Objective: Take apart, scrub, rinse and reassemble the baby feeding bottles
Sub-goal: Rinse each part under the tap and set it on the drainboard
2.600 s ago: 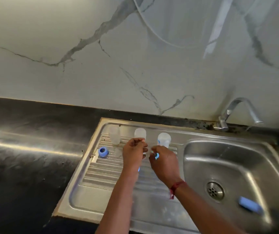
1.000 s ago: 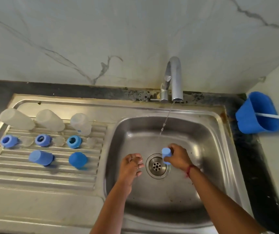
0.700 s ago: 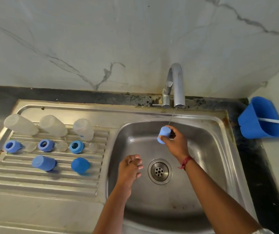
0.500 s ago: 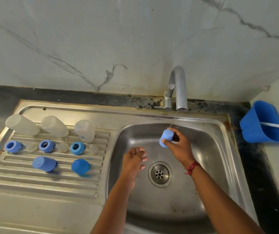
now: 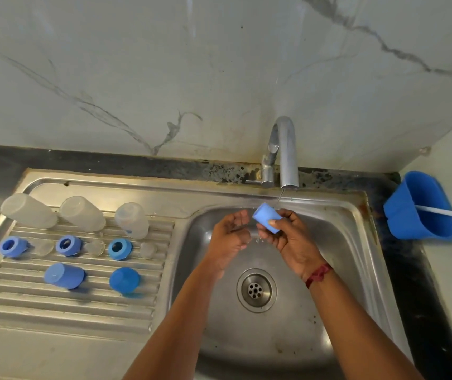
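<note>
My right hand [image 5: 290,238] grips a blue bottle cap [image 5: 266,217] under the thin stream from the tap [image 5: 283,152], over the sink basin [image 5: 337,270]. My left hand [image 5: 229,238] is cupped, palm up, just left of the cap, fingers relaxed and holding nothing. On the ribbed drainboard [image 5: 68,305] three clear bottles [image 5: 81,213] stand upside down in a row. In front of them lie three blue collar rings [image 5: 119,248] with clear teats [image 5: 94,248] beside them. Two more blue caps [image 5: 64,275] lie nearer me.
The drain [image 5: 256,290] sits in the middle of the basin. A blue cup [image 5: 422,207] holding a white handle lies on the dark counter at the right. A marble wall rises behind the sink.
My right hand lifted the blue cap from near the drain up under the tap stream. My left hand rose from the basin floor and opened, palm up, beside the cap.
</note>
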Tool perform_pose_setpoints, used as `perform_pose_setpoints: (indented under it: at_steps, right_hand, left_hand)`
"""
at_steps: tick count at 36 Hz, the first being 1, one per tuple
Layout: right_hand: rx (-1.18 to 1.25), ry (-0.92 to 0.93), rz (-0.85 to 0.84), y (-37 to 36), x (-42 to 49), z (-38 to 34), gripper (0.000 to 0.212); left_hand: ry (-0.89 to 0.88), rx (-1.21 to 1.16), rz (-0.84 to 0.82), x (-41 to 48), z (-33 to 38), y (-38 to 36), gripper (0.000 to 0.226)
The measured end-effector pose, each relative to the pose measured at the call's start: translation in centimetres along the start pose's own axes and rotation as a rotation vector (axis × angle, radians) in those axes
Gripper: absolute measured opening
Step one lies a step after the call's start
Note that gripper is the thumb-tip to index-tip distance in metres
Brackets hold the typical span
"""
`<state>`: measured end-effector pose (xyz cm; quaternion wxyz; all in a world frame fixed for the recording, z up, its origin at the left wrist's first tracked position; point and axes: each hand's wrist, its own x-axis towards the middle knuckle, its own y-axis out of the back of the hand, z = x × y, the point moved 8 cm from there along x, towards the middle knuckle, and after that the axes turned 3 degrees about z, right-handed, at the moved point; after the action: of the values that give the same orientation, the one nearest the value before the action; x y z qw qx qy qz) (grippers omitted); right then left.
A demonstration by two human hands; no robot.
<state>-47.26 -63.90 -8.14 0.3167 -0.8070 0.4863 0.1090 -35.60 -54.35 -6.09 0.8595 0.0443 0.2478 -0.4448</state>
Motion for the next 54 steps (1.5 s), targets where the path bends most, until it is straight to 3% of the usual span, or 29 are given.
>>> perform_pose_setpoints:
  at_steps: [4,9,13,16,18,20,22,24,28,33,36,42,46,49,52,54]
  right_hand:
    - [-0.265,-0.017,-0.032,-1.1,-0.4,-0.4,0.018]
    - [-0.413,-0.046,0.137,0.2,-0.3,-1.3,0.036]
    - [-0.528,-0.114,0.102,0.3,-0.5,-1.4,0.049]
    - [-0.662,-0.046,0.131,0.7,-0.4,-2.1,0.065]
    - [-0.662,0.062,0.123,0.7,-0.4,-2.8,0.05]
    - [-0.572,0.127,0.002,0.0,-0.7,-3.1,0.019]
    - [-0.545,0.169,-0.156,-0.7,-1.0,-3.1,0.029]
    - [-0.582,0.212,-0.2,-0.7,-0.9,-3.0,0.044]
    - [-0.667,0.276,-0.059,0.3,-0.4,-3.5,0.045]
    - [-0.805,0.345,0.003,0.6,-0.5,-3.8,0.053]
    - [-0.881,0.44,-0.009,-0.4,-0.9,-3.6,0.054]
    - [-0.902,0.519,0.077,-1.0,-1.2,-2.9,0.048]
    - [-0.858,0.567,0.23,-0.7,-1.4,-3.1,0.046]
    - [-0.921,0.525,0.162,-1.2,-1.2,-1.7,0.044]
    - [-0.876,0.55,0.32,0.2,-1.6,-1.8,0.042]
    - [-0.918,0.525,0.254,-0.2,-1.5,-1.1,0.04]
  left_hand:
    - [-0.037,-0.065,-0.03,-0.2,0.6,-0.3,0.052]
    - [-0.081,0.061,-0.111,-0.2,0.9,-0.9,0.073]
    - [-0.08,0.083,-0.136,-0.2,0.8,-1.3,0.054]
    - [-0.005,0.038,-0.094,0.2,0.0,-1.4,0.04]
    - [0.062,0.014,-0.044,0.4,-0.4,-1.5,0.032]
    - [0.116,0.052,-0.005,0.6,-0.6,-1.6,0.028]
    - [0.15,0.094,0.027,0.9,-0.7,-1.7,0.039]
    - [0.162,0.109,0.085,1.0,-0.4,-1.6,0.051]
    - [0.086,0.195,0.079,1.1,1.1,-2.1,0.059]
    - [-0.035,0.17,-0.013,1.0,1.6,-2.6,0.023]
    - [0.001,0.079,-0.014,0.8,1.0,-2.0,0.018]
    - [0.101,-0.039,0.291,0.2,-1.5,2.1,0.019]
    - [0.14,-0.052,0.301,-0.5,-2.9,2.8,0.021]
    - [0.153,-0.049,0.334,-1.0,-3.9,3.5,0.02]
    - [0.158,-0.061,0.34,-1.5,-4.5,3.9,0.019]
    - [0.162,-0.082,0.356,-1.8,-4.8,4.1,0.019]
